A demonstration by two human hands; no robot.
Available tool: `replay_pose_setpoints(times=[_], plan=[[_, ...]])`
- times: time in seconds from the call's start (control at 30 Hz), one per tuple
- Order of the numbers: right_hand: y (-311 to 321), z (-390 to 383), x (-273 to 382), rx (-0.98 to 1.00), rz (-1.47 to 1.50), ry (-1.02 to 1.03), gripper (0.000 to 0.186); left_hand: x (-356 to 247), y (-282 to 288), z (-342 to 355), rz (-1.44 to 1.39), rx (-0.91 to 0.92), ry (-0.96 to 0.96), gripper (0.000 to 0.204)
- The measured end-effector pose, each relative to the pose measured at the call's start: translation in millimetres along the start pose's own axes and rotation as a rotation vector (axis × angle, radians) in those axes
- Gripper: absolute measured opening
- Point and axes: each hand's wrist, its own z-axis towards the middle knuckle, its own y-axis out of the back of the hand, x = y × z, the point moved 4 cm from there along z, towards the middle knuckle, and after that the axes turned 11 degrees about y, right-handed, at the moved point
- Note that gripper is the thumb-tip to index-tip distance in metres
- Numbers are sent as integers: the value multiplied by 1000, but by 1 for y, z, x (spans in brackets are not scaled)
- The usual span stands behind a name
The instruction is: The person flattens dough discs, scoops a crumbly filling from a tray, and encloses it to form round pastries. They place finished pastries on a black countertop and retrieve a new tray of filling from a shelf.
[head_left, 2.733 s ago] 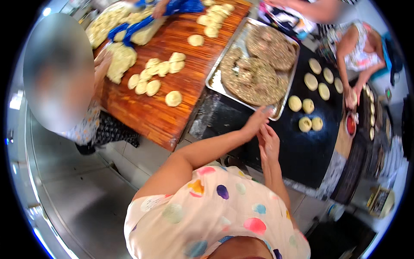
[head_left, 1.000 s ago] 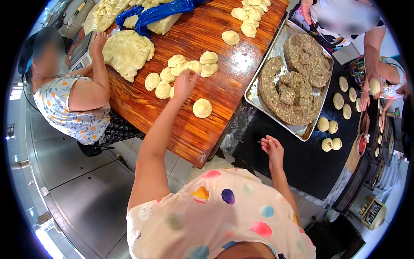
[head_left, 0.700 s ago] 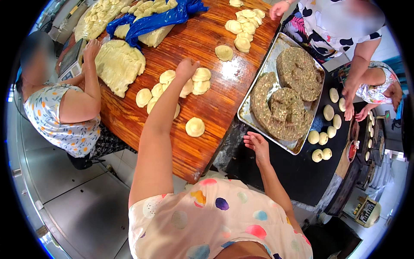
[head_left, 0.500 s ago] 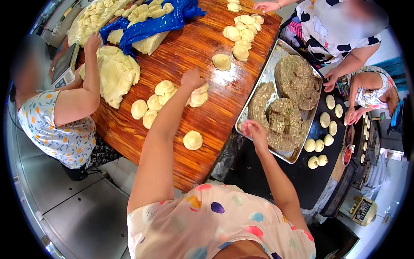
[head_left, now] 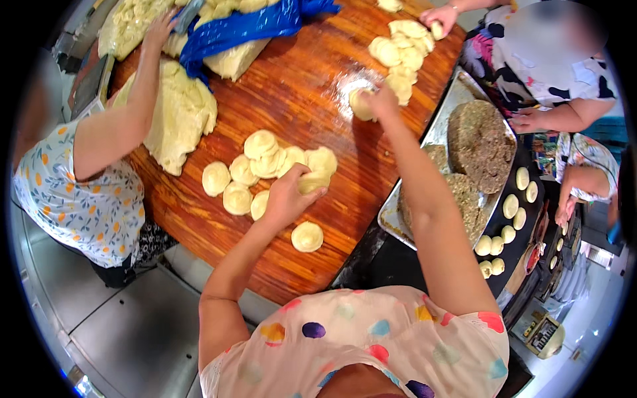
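Note:
My left hand [head_left: 286, 200] curls its thumb and fingers around a flat dough round [head_left: 314, 181] at the right end of a loose cluster of dough rounds [head_left: 265, 164]. Farther off to the right, my right hand [head_left: 383, 103], a little blurred, grips the edge of another dough round [head_left: 360, 104] on a floury patch of the wooden table [head_left: 298, 86]. Its fingertips are partly hidden. A single dough round [head_left: 307, 237] lies near the table's front edge, below my left hand. More overlapping dough rounds [head_left: 400, 56] lie beyond my right hand.
Under my right forearm sits a metal tray [head_left: 393, 229] of brown-green filling [head_left: 481, 136]. Left stand a large dough slab [head_left: 176, 119], blue plastic [head_left: 242, 36] and a co-worker's arm [head_left: 123, 142]. Another co-worker's hand [head_left: 440, 18] holds dough at far right. Dough balls [head_left: 490, 245] rest on a black surface.
My right hand has moved from beside the tray to the dough round on the floury patch. My left hand has drawn nearer, still at the cluster. The far-right co-worker's hand now holds a dough piece.

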Motion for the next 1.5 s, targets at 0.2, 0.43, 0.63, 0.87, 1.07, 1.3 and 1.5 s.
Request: replay_pose_setpoints(times=[0.2,0.43,0.63,0.87,1.07,1.3,1.5], plan=[[33,3,26,292,-106,59,49,18,-29,-55,-785,199,282,40],[53,-107,4,-6,359,115,51,0,-122,-88,-512,722,267,42],[138,-312,-42,55,1211,-466,42,9,-186,-105,-426,752,329,47],[215,-532,-192,-8,955,-819,34,-49,-295,-124,32,988,-30,48],[221,-571,-284,23,29,-546,41,-90,-376,-133,538,702,-534,70],[191,-569,-344,-590,-223,-1059,67,-91,-343,-126,257,459,-516,36],[186,-540,-304,-479,-496,-958,71,-103,-326,-158,274,393,-368,30]])
